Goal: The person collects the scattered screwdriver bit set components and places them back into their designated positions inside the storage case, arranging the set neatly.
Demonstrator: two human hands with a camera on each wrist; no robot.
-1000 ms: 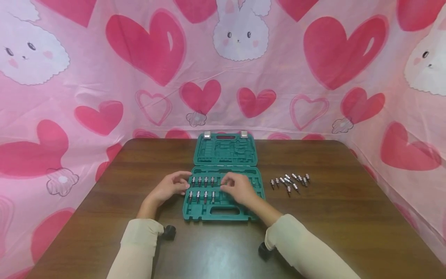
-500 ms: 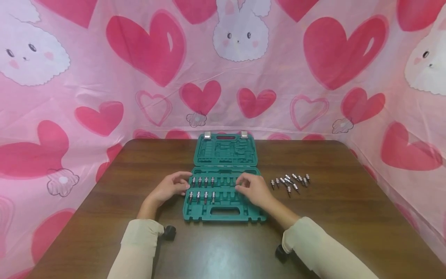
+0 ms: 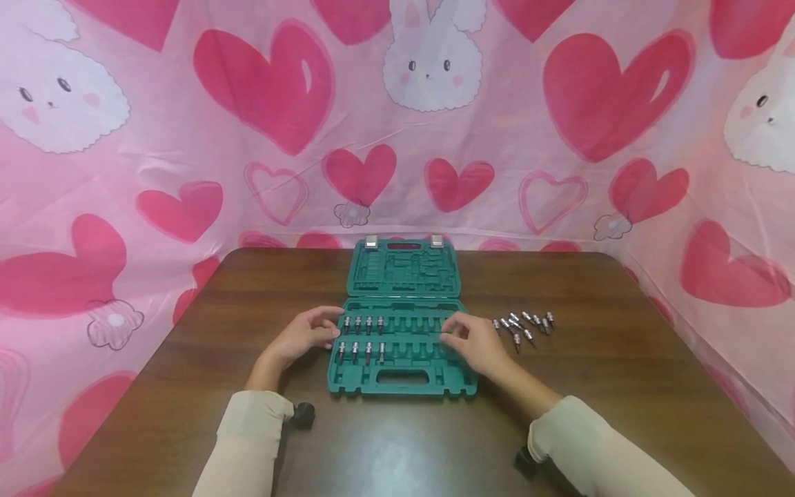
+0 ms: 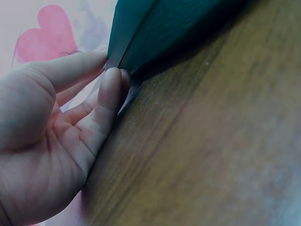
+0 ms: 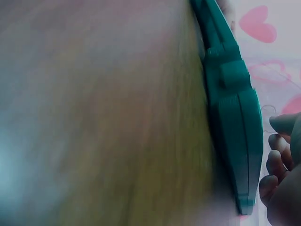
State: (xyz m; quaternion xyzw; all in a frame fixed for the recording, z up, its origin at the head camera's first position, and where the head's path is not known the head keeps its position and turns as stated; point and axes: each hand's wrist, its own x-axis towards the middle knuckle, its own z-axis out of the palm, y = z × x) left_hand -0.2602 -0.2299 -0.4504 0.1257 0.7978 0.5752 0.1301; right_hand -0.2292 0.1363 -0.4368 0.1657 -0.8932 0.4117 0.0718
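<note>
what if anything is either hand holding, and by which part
The left hand touches the green case at its left edge; a grip cannot be told. The right hand shows nothing held.

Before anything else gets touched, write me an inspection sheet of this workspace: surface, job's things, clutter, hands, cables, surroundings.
Surface: brown wood-grain table, glare in front of the case.
Job's things: green case open, lid laid back; eight seated bits in two rows of four at its left, unfilled slots to their right; loose bits in a cluster right of the case.
Clutter: nothing seen.
Hands: left hand touches the case's left edge; right hand is over the case's right side, no bit seen in it.
Cables: nothing seen.
Surroundings: pink cloth with hearts and rabbits, behind and at both sides.
</note>
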